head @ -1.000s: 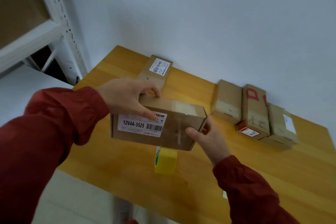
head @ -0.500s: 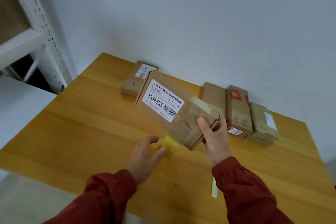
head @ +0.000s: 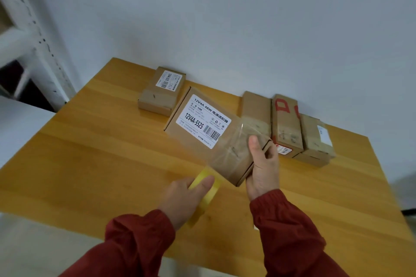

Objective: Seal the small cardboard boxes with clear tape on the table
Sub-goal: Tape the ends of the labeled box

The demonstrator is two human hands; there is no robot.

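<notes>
Sleeves (head: 139, 243) in dark red cover both forearms, which reach forward from the bottom of the view over the wooden surface (head: 101, 164). The right hand (head: 262, 164) is turned edge-up and grips the near end of a cardboard box (head: 202, 132): its thumb lies flat along the top face, and its fingers (head: 271, 155) curl round the end flap and under it. The left hand (head: 182, 198) sits lower and nearer, palm down, gripping a yellow tape roll (head: 202, 175) with one finger laid straight across the roll's rim.

A band of clear tape (head: 227, 153) runs from the roll up over the near part of the box, showing as a glossy sheen on the cardboard.

The box is tilted, its white label (head: 202, 123) facing up and towards the camera. Its long axis runs from far left to near right, with the near-right end in the right hand and the far-left end low over the surface. Whether that end touches the surface cannot be told.

Behind it, a single box (head: 161, 94) lies near the wall (head: 225, 18). To the right, three more boxes (head: 256, 108) (head: 286, 123) (head: 315, 139) lie side by side and touching. A white shelf rack (head: 29, 36) stands at the left edge, blurred.
</notes>
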